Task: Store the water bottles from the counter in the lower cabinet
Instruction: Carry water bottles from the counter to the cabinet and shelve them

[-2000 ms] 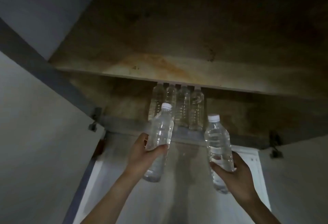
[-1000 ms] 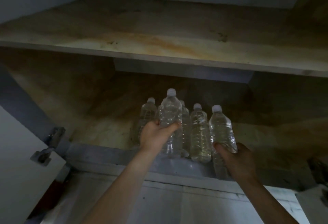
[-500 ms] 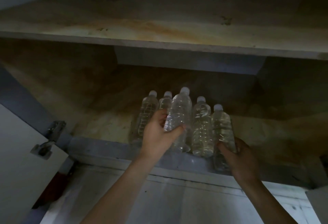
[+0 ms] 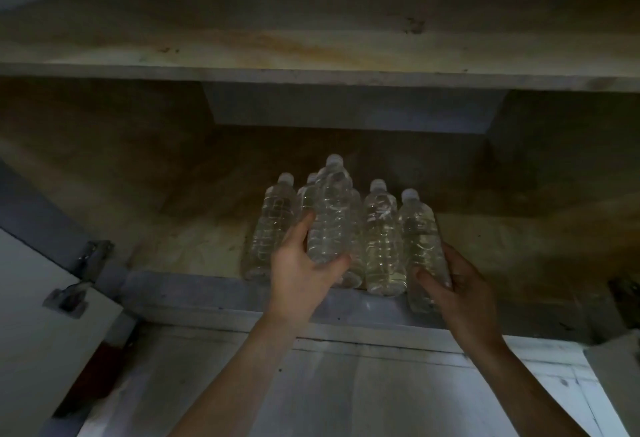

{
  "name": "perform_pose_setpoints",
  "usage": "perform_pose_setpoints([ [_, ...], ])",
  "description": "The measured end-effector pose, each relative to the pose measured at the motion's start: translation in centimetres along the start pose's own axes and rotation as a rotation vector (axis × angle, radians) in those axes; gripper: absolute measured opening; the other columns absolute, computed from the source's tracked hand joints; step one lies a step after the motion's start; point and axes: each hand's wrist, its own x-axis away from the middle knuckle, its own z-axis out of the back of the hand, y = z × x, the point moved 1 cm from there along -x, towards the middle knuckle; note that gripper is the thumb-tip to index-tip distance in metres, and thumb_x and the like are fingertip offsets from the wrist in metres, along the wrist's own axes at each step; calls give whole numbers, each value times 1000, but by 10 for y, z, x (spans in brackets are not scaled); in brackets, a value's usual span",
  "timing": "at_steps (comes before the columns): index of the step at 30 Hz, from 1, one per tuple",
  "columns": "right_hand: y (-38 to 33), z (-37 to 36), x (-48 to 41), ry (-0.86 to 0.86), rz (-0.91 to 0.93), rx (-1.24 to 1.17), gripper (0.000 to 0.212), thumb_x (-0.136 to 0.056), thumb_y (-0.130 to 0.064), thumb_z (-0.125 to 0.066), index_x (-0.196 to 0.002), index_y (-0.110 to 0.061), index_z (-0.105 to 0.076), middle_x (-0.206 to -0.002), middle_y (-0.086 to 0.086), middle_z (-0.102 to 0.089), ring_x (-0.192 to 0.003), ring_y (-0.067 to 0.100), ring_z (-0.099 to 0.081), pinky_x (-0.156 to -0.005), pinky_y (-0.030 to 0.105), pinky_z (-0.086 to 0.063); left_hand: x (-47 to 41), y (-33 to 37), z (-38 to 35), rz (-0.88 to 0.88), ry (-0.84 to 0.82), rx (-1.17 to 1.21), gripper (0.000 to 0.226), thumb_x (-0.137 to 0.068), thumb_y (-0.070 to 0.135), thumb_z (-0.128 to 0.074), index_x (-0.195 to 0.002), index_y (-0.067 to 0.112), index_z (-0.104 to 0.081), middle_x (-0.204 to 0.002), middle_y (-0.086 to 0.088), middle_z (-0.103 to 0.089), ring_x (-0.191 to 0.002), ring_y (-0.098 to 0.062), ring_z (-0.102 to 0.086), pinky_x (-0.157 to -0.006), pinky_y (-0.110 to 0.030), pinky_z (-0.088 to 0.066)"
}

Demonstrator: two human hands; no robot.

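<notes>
I look into the dim lower cabinet (image 4: 194,239). Several clear water bottles with white caps stand in a row near its front edge, among them the leftmost bottle (image 4: 273,222) and one further right (image 4: 382,232). My left hand (image 4: 304,270) grips a clear bottle (image 4: 329,215), raised in front of the row. My right hand (image 4: 453,284) grips another bottle (image 4: 420,239) at the row's right end, its base over the cabinet's front lip.
A stained wooden shelf (image 4: 311,38) spans the cabinet above the bottles. An open door with a metal hinge (image 4: 79,277) hangs at the left, and another hinge (image 4: 623,291) shows at the right edge. White floor (image 4: 363,384) lies below the cabinet.
Both hands moved forward from outside the cabinet into it, carrying their bottles up to the standing row. The right-hand bottle has come to the row's right end.
</notes>
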Motion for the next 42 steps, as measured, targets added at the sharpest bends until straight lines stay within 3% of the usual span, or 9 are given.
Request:
perform_pose_setpoints([
  [6, 6, -3, -18, -17, 6, 43, 40, -87, -24, -73, -125, -29, -63, -110, -16, -67, -88, -17, -60, -65, 0, -45, -15, 3, -6, -31, 5, -40, 93, -58, 57, -79, -138, 18, -52, -132, 5, -63, -121, -12, -59, -100, -39, -51],
  [9, 9, -4, -22, -13, -8, 38, 48, -86, -25, -73, -132, -23, -62, -117, -8, -69, -94, -5, -60, -71, 6, -45, -19, 0, -6, -31, 0, -47, 89, -61, 53, -79, -138, 18, -52, -130, 7, -63, -118, -10, -61, -98, -38, -53],
  [12, 8, -5, -21, -3, -13, 15, 49, -85, -24, -74, -132, -24, -61, -115, -9, -68, -93, -10, -59, -69, 2, -46, -17, 1, -5, -42, 11, -46, 88, -66, 40, -86, -142, 14, -49, -135, 4, -60, -124, -9, -57, -103, -36, -50],
  [20, 8, -5, -13, 0, -17, 4, 44, -86, -27, -73, -128, -33, -61, -112, -22, -67, -96, -14, -62, -83, 18, -50, -7, -8, -5, -29, -7, -33, 84, -70, 28, -85, -144, 13, -47, -137, 4, -57, -126, -11, -54, -105, -37, -48],
  [23, 10, -6, -12, 12, -7, 27, 45, -86, -29, -72, -130, -29, -61, -117, -13, -69, -104, -2, -63, -88, 25, -53, -5, -8, -5, -58, -11, -88, 87, -69, 41, -79, -145, 14, -45, -141, 2, -54, -130, -14, -51, -106, -39, -47],
  [29, -8, 0, 4, -66, -1, 176, 51, -92, -41, -64, -140, -34, -48, -134, -14, -58, -122, 8, -54, -97, 23, -43, 10, 10, 10, -60, -139, -251, 76, -88, 39, -69, -152, 20, -32, -156, 9, -32, -134, 4, -28, -108, -12, -25],
  [35, -99, 33, 67, -151, 55, 586, 54, -92, -38, -62, -140, -17, -51, -140, 11, -54, -126, 32, -48, -95, 42, -49, 70, 78, 64, -181, -294, -630, 58, -98, 45, -39, -144, 11, -46, -146, -7, -49, -135, -27, -45, -110, -43, -41],
  [39, -200, 76, 103, -199, 66, 680, 51, -97, -44, -47, -135, -10, -57, -128, 13, -61, -120, 33, -53, -99, 43, -47, 108, 175, 118, -233, -331, -778, 55, -98, 43, -36, -132, 7, -59, -132, -10, -62, -124, -31, -54, -107, -39, -38],
  [42, -297, 125, 128, -262, 66, 734, 57, -96, -45, -39, -131, -6, -60, -124, 14, -64, -115, 35, -57, -99, 43, -47, 132, 280, 160, -254, -369, -797, 53, -99, 41, -35, -127, 5, -63, -123, -11, -66, -114, -31, -58, -98, -39, -49],
])
